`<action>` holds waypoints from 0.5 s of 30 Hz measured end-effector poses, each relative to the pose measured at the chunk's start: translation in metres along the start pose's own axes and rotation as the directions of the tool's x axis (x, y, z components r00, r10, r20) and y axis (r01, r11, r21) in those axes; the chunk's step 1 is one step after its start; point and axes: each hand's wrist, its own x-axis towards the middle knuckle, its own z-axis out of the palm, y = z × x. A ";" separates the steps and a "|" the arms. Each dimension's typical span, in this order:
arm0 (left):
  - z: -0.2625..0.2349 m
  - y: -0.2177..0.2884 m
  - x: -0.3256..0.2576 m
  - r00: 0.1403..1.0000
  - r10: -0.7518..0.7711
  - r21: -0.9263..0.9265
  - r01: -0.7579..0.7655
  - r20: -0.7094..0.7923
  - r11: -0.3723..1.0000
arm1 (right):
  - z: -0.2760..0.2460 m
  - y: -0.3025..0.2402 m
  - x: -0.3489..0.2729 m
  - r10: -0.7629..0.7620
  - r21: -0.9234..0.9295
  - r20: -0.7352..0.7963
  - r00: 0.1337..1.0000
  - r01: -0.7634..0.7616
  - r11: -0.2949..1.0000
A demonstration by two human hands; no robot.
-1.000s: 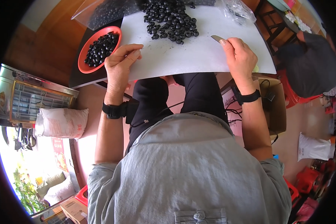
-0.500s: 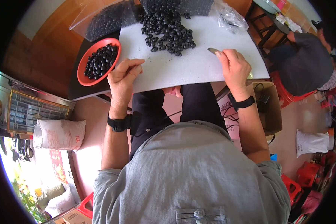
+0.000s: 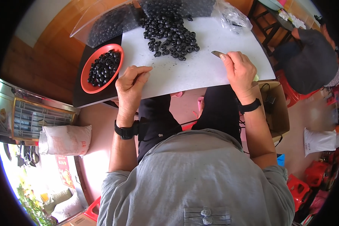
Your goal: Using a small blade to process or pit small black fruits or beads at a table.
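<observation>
My right hand (image 3: 241, 72) is closed around a small knife, its short blade (image 3: 216, 54) pointing left over the white tabletop (image 3: 199, 75). My left hand (image 3: 131, 86) is at the table's front edge, with fingers curled and thumb close under the forefinger. Whatever that pinch holds, if anything, is too small to make out. Just left of it sits an orange-red bowl (image 3: 121, 56) partly filled with glossy black beads or small round pieces. Beyond both hands, a loose heap of black round pieces with holes (image 3: 169, 35) spreads toward me, with dark crumbs scattered before it.
Clear-walled containers of black pieces (image 3: 113, 24) line the back of the table. A crumpled clear plastic bag (image 3: 235, 19) lies at the far right. Below the right edge stands an open cardboard box (image 3: 280, 116). Another person (image 3: 309, 60) sits farther right.
The whole view has shifted a little, so the table and bowl appear slightly lower and farther right. Both hands keep nearly the same pose, the knife still in the right one.
</observation>
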 end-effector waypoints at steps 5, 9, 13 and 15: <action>0.002 0.002 0.002 1.000 0.010 0.024 -0.010 0.002 1.000 | 0.002 0.004 -0.001 -0.056 -0.009 -0.069 0.996 0.055 0.998; 0.002 0.003 0.005 1.000 0.023 -0.010 -0.023 -0.013 1.000 | 0.008 0.005 0.001 -0.037 -0.010 -0.103 0.994 0.036 0.999; 0.001 -0.002 0.006 1.000 -0.028 0.055 0.028 -0.013 0.998 | 0.011 0.005 -0.001 -0.030 -0.042 -0.106 0.994 0.025 0.999; 0.001 -0.001 0.005 0.999 -0.049 0.081 0.049 -0.005 0.996 | 0.009 0.005 -0.002 -0.021 -0.037 -0.104 0.994 0.017 0.999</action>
